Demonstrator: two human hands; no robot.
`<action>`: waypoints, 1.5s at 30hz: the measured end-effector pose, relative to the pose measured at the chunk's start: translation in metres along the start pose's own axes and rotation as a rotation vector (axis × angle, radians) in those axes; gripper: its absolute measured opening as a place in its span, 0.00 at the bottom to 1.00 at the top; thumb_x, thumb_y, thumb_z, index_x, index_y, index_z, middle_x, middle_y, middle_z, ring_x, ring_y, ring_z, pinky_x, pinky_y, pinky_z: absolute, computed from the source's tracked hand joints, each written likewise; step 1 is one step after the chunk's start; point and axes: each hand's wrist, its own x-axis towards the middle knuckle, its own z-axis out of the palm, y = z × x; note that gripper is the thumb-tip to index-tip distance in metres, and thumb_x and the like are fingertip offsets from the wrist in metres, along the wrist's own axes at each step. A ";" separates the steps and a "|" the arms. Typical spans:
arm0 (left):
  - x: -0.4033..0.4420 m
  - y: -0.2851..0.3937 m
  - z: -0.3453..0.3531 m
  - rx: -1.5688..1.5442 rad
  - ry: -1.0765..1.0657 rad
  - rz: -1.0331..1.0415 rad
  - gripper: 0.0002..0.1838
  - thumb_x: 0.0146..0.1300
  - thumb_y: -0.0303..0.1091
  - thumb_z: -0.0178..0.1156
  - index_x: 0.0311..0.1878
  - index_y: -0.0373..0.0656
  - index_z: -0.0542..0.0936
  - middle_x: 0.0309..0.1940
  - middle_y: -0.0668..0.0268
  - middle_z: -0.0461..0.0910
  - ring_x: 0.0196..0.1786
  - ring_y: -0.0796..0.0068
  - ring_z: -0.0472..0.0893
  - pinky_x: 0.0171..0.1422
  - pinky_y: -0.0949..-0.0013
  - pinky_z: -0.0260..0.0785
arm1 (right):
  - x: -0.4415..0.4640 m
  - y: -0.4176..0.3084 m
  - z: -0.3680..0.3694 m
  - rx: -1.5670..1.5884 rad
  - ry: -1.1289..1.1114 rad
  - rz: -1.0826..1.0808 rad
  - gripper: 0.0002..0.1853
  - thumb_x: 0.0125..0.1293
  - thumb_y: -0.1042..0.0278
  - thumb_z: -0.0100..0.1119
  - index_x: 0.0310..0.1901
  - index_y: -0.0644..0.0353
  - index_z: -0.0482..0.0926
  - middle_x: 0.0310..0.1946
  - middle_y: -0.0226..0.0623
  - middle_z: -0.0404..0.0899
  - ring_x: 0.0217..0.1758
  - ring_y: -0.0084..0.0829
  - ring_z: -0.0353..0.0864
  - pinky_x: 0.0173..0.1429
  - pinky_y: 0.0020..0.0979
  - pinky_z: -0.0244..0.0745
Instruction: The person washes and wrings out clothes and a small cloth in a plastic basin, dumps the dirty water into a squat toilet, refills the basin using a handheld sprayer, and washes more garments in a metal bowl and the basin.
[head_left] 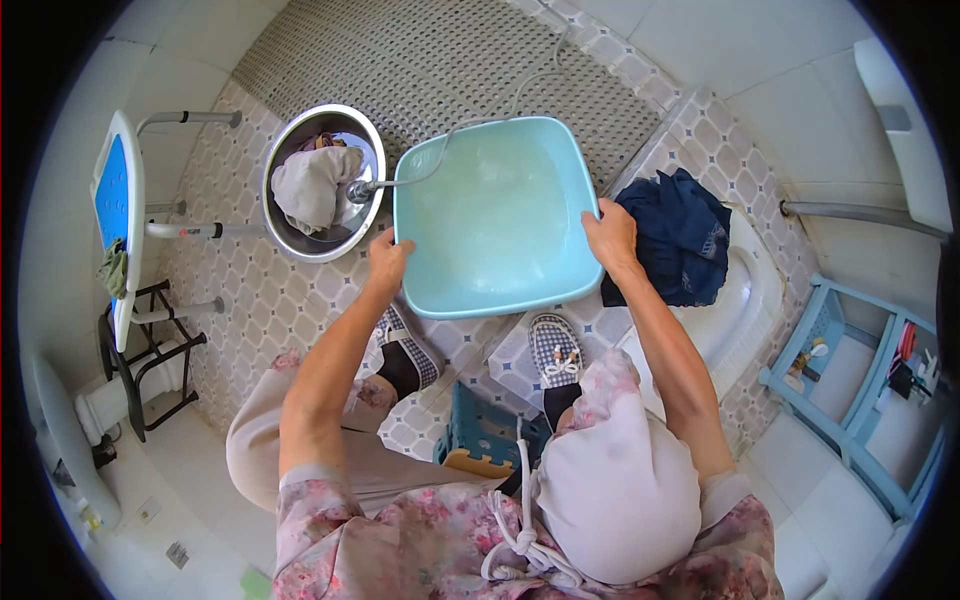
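A light blue plastic basin [490, 220] with cloudy water in it is in front of me, between my feet and the grey mat. My left hand [389, 262] is closed on its left rim, thumb over the edge. On the opposite rim, my right hand [610, 236] grips in the same way. Close to my right hand lies a heap of dark blue clothing [682, 235]. Left of the basin stands a steel bowl [277, 235] holding a wet light grey cloth [315, 188]. A shower head [360, 191] rests at that bowl's edge, its hose crossing the basin.
A perforated grey mat [400, 55] covers the floor beyond. On the right are a squat toilet [755, 290] and a blue shelf rack [850, 370]. A shower chair [118, 220] stands at left, near a black folding frame [150, 350]. A low stool [480, 435] is beneath me.
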 end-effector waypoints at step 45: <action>0.035 -0.010 -0.011 0.664 0.064 0.116 0.15 0.59 0.40 0.65 0.42 0.38 0.84 0.29 0.55 0.84 0.30 0.65 0.82 0.38 0.62 0.74 | 0.030 0.029 0.042 0.150 0.093 -0.133 0.14 0.59 0.64 0.60 0.42 0.64 0.81 0.32 0.48 0.80 0.34 0.47 0.80 0.42 0.41 0.74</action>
